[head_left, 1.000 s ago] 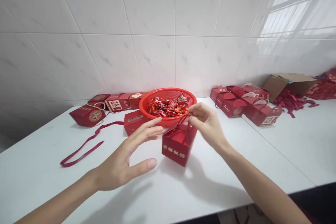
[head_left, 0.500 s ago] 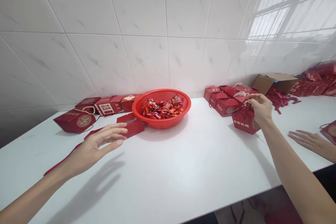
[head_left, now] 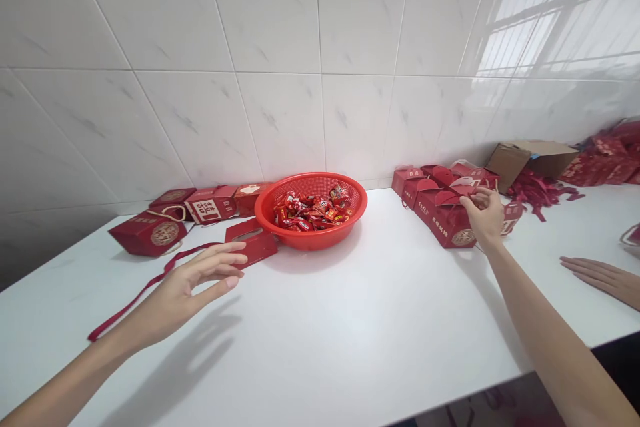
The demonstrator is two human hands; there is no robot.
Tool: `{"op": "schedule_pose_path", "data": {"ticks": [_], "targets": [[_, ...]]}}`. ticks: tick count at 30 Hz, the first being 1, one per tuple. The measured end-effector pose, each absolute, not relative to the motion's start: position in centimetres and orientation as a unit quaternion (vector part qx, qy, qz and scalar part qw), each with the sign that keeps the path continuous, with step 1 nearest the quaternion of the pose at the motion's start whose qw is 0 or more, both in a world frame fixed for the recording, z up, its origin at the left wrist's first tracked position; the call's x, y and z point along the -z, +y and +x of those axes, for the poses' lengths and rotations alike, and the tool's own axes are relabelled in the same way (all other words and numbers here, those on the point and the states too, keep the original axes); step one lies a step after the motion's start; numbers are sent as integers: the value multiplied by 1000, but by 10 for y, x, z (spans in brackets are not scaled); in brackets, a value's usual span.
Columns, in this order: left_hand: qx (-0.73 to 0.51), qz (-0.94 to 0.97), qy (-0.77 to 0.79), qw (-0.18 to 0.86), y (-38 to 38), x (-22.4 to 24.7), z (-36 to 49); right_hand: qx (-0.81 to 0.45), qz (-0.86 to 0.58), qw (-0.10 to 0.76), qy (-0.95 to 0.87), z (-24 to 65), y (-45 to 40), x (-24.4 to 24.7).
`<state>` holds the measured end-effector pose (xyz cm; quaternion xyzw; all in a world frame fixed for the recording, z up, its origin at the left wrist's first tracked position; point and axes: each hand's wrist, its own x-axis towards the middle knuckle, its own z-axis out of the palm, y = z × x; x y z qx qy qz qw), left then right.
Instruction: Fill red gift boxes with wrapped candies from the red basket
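Observation:
My right hand (head_left: 484,215) pinches the top of a red gift box (head_left: 447,221), which stands at the front of a group of similar red boxes (head_left: 407,181) on the right. Spread and holding nothing, my left hand (head_left: 193,287) hovers over the left part of the white table. Just beyond its fingers lies a flat red box (head_left: 254,245), partly under the edge of a red plastic basket (head_left: 320,240) of wrapped candies (head_left: 313,211). A dark red ribbon (head_left: 127,307) runs behind my left hand.
More red boxes (head_left: 147,232) stand along the wall at the left. Far right are an open cardboard box (head_left: 510,163), red ribbons (head_left: 543,192) and a pile of red packages (head_left: 607,160). Another person's hand (head_left: 603,279) rests on the table (head_left: 350,320) at the right edge.
The box in my right hand has moved left and back, up against the group of boxes. My left hand has hardly moved. The view has shifted slightly.

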<state>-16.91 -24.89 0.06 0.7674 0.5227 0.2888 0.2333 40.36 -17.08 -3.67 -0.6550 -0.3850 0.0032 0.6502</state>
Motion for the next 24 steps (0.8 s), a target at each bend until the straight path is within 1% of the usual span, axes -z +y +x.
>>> {"op": "schedule_pose_path", "data": {"ticks": [2, 6, 8, 11, 15, 20, 24], "targets": [[-287, 768, 526, 228, -249, -2, -169, 14, -693, 602, -397, 403, -185, 39], [-290, 767, 527, 224, -249, -2, -168, 39, -780, 462, -420, 404, -204, 49], [-285, 768, 527, 227, -248, -1, -168, 24, -788, 433, -437, 405, -205, 56], [-272, 762, 533, 248, -250, 0, -168, -4, -778, 423, -464, 404, -199, 62], [-261, 758, 539, 258, -253, -2, -170, -20, -791, 406, -458, 400, -193, 58], [-253, 755, 548, 256, -254, -6, -169, -16, -788, 398, -470, 398, -199, 52], [-259, 747, 551, 266, -255, -8, -166, -3, -762, 400, -509, 407, -202, 59]]}}
